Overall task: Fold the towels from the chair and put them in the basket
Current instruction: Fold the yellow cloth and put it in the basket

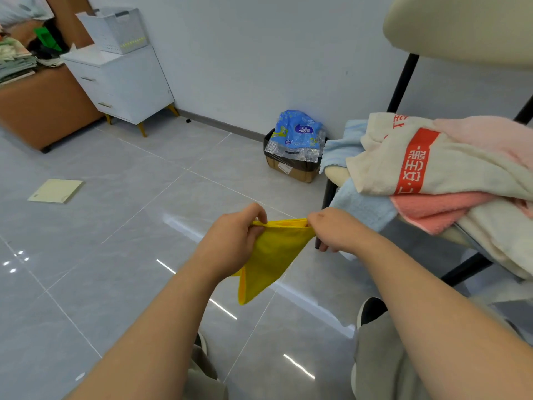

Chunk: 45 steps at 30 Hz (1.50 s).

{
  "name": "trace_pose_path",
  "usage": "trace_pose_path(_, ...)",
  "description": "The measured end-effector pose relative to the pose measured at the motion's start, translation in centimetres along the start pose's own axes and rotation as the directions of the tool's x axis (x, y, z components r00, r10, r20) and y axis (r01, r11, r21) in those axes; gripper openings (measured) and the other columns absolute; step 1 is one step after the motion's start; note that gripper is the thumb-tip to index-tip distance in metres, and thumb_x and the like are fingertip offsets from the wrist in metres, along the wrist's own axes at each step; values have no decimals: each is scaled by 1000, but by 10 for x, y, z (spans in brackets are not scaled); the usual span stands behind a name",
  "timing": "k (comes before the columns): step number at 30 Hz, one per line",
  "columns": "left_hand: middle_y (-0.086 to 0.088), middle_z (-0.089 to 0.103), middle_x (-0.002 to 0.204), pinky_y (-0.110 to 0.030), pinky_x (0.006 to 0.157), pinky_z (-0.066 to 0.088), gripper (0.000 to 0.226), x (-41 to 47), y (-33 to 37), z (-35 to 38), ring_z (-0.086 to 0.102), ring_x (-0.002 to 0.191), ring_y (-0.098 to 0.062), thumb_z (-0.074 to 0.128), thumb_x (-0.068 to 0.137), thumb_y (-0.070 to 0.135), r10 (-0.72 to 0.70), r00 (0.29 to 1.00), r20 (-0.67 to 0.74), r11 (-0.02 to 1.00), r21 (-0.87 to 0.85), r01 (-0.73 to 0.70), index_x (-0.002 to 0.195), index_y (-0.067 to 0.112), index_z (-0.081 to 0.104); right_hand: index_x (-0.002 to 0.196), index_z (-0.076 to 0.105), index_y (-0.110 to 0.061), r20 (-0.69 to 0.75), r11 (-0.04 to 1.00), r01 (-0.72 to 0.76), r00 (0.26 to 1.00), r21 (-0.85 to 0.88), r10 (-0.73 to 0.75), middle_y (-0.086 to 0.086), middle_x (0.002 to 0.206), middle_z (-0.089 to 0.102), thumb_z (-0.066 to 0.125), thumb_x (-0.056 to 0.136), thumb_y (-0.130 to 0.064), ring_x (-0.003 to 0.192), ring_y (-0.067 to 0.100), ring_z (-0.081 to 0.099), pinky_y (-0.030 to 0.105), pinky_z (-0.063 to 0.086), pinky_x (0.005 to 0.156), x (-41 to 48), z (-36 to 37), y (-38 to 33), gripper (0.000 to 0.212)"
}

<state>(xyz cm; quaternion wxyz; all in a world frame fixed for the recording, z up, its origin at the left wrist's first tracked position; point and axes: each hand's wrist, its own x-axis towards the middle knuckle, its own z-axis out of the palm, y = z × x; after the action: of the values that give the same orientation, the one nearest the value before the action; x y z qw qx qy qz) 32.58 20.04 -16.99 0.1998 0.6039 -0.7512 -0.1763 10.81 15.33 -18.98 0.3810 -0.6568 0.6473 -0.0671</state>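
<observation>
while towels (450, 166) lie heaped on the chair (461, 24)
both hands, left (233, 238) and right (334, 229), pinch a yellow towel (271, 255) taut.

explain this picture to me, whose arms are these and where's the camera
No machine here: these are a person's bare arms, filmed by one wide-angle camera worn on the head, looking down. The left hand and right hand pinch the top edge of a small yellow cloth towel hanging between them above the glossy grey tiled floor. On the right, a black-legged cream chair carries more towels: a cream towel with a red band, a pink towel, a light blue towel. A white plastic basket stands on a white cabinet, far left.
</observation>
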Motion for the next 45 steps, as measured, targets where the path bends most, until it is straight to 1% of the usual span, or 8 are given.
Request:
trace_pose_path(4, 2, 61, 75, -31, 59, 46, 7, 0, 1, 2, 57, 68, -10, 60, 96, 19, 6, 998, 55, 1000, -22, -4, 97, 25, 57, 68, 53, -11, -91, 999, -42, 995, -9, 41, 17, 83, 66, 44, 95, -26, 76, 33, 61, 42, 51, 68, 6, -2, 3, 32)
trace_pose_path(9, 4, 65, 85, -22, 57, 41, 20, 1, -1, 6, 55, 72, -7, 64, 91, 13, -4, 999, 52, 1000, -4, 4, 85, 30, 54, 50, 34, -17, -279, 996, -40, 960, -82, 16, 1, 51, 33, 56, 87, -29, 50, 20, 34, 30, 23, 48, 6, 0, 4, 44)
trace_pose_path(16, 7, 65, 88, -33, 66, 55, 32, 2, 1, 12, 60, 79, -12, 62, 77, 5, -75, 993, 88, 997, -1, 75, 102, 25, 58, 56, 63, -10, -261, 994, 45, 963, -100, -70, 7, 52, 53, 56, 75, -27, 55, 24, 53, 34, 40, 49, 7, 2, 4, 27)
trace_pose_path(25, 3, 62, 67, -25, 50, 46, 10, 8, 3, 13, 59, 63, -13, 63, 70, 5, -255, 967, 5, 965, -64, 254, 69, 15, 60, 62, 67, -21, -285, 983, 145, 952, 112, -108, -6, 87, 74, 56, 75, -9, 83, 16, 67, 39, 60, 75, 9, 7, -3, 20)
trace_pose_path(31, -6, 68, 76, -28, 50, 43, 11, 9, -2, 14, 59, 69, -19, 57, 72, 1, -361, 928, 89, 925, -94, 368, 71, 12, 55, 90, 60, -18, -90, 920, 123, 991, 371, -96, 6, 100, 69, 37, 84, 7, 84, 29, 66, 38, 60, 52, 1, 7, -9, 34)
trace_pose_path(37, 0, 63, 83, -27, 54, 44, 20, 9, -8, 9, 59, 75, -17, 77, 75, 23, -327, 931, 163, 932, -110, 346, 85, 21, 60, 96, 69, -19, 0, 927, 184, 981, 327, -195, 2, 87, 67, 67, 90, -20, 70, 18, 70, 18, 48, 48, -3, 0, -6, 7)
trace_pose_path(40, 2, 64, 91, -28, 61, 47, 22, 9, -9, 8, 61, 81, -16, 73, 86, 42, -259, 944, 207, 962, -29, 270, 102, 29, 66, 102, 69, -30, 83, 947, 290, 949, 141, -303, -7, 94, 71, 85, 76, -34, 82, 10, 68, 29, 58, 69, -1, 0, 0, 31)
trace_pose_path(45, -2, 66, 84, -35, 71, 54, 17, 8, -10, 5, 67, 76, -21, 57, 98, 39, -250, 952, 176, 959, -90, 269, 99, 25, 67, 91, 72, -20, -57, 952, 294, 955, 80, -290, 0, 84, 70, 79, 83, -34, 80, 19, 68, 39, 59, 73, 6, 1, 1, 18)
